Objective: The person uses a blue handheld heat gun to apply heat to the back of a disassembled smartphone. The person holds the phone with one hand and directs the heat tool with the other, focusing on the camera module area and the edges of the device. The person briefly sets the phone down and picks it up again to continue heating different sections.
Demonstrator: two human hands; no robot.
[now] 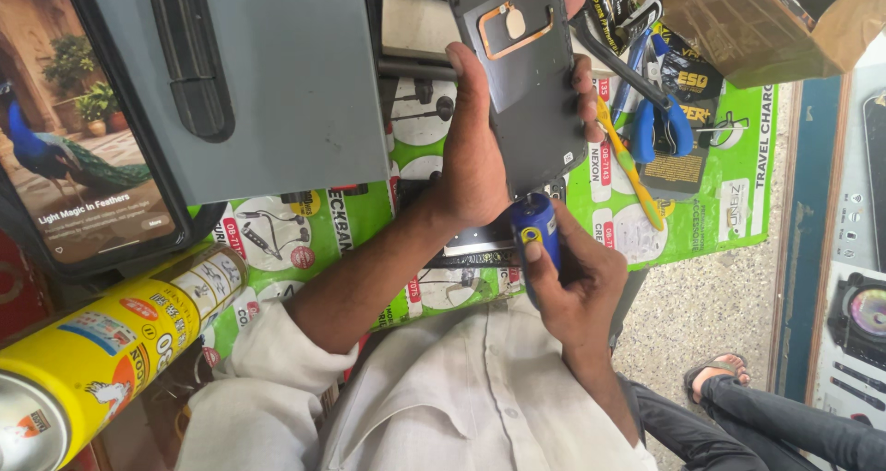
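My left hand grips a dark grey phone body upright, thumb on its left edge and fingers wrapped round the right edge. The inner side faces me, with a copper-coloured coil ring near the top. My right hand is closed around a blue screwdriver handle with a yellow mark. The screwdriver's tip meets the lower edge of the phone body and is hidden there. Both hands are over a green printed sheet on the work surface.
A yellow spray can lies at lower left. A lit screen showing a peacock and a grey panel fill the upper left. Blue-handled pliers, a yellow tool and a cardboard box are at the right. A sandalled foot is at lower right.
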